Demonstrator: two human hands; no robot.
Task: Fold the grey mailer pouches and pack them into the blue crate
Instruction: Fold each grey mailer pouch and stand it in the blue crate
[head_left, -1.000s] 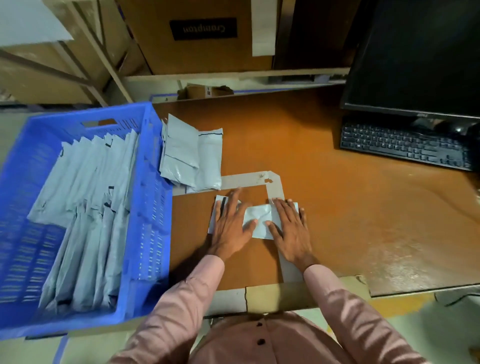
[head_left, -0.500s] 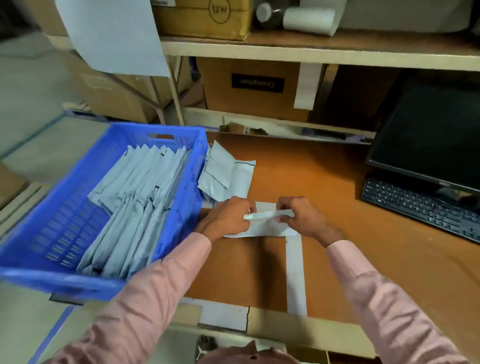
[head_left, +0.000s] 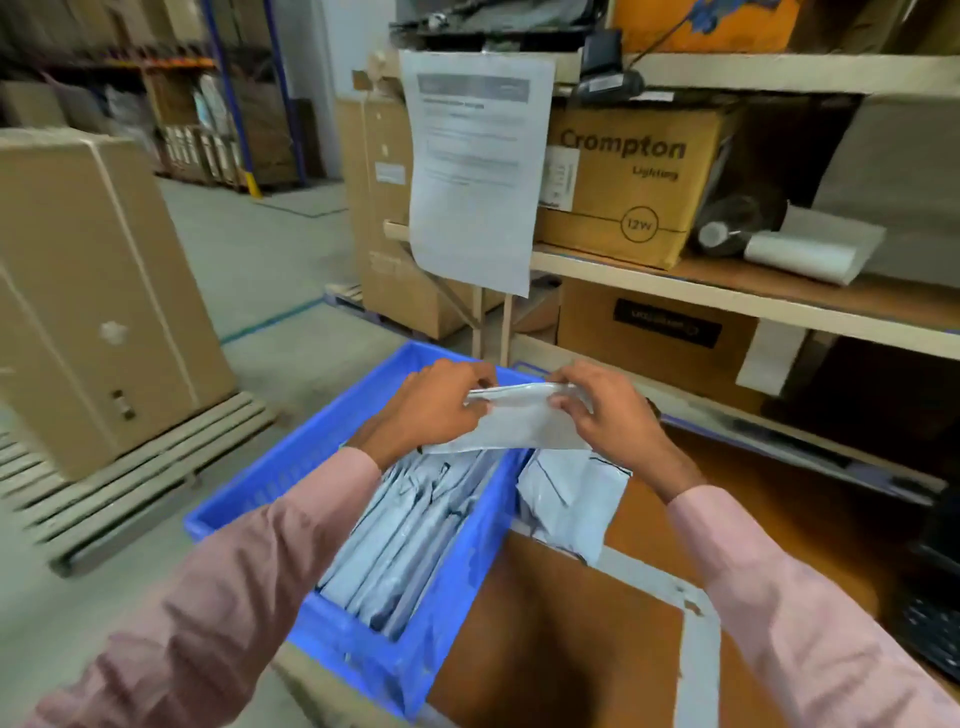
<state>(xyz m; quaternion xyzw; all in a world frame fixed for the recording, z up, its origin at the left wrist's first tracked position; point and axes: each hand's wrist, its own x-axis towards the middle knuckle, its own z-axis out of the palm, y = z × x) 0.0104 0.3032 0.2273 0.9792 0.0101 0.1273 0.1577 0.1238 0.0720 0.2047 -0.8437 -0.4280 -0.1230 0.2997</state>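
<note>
A: What are the hands doing over the blue crate (head_left: 332, 457)?

B: Both are holding one folded grey mailer pouch (head_left: 511, 422) in the air above the crate's far end. The left hand (head_left: 436, 405) is pinching the pouch's left end, fingers curled over the top edge. The right hand (head_left: 602, 410) is pinching the right end the same way, thumb on the near face and fingers wrapping the top.

A: Is the pouch touching the crate?

B: I cannot tell for certain. Its lower edge is hanging just above the packed pouches (head_left: 410, 535), which are standing on edge in rows inside the crate, leaning against one another.

A: And outside the crate?

B: A small stack of unfolded pouches (head_left: 571, 499) is lying on the brown table (head_left: 561, 639), just beside the crate's right wall. Pale tape strips (head_left: 696, 654) are running across the tabletop to the right of the crate.

A: What is standing beyond the crate?

B: A shelf unit (head_left: 727, 286) is rising behind it, carrying a cardboard box (head_left: 623, 182) printed "Crompton Lighting 12W". A printed paper sheet (head_left: 472, 166) is hanging from the shelf's end, straight behind the crate. To the crate's left, well apart, a tall carton (head_left: 88, 291) is sitting on a pallet (head_left: 140, 478).

A: The sleeves?

B: Pink sleeves (head_left: 249, 587) are covering both forearms, the left one reaching in over the crate.
</note>
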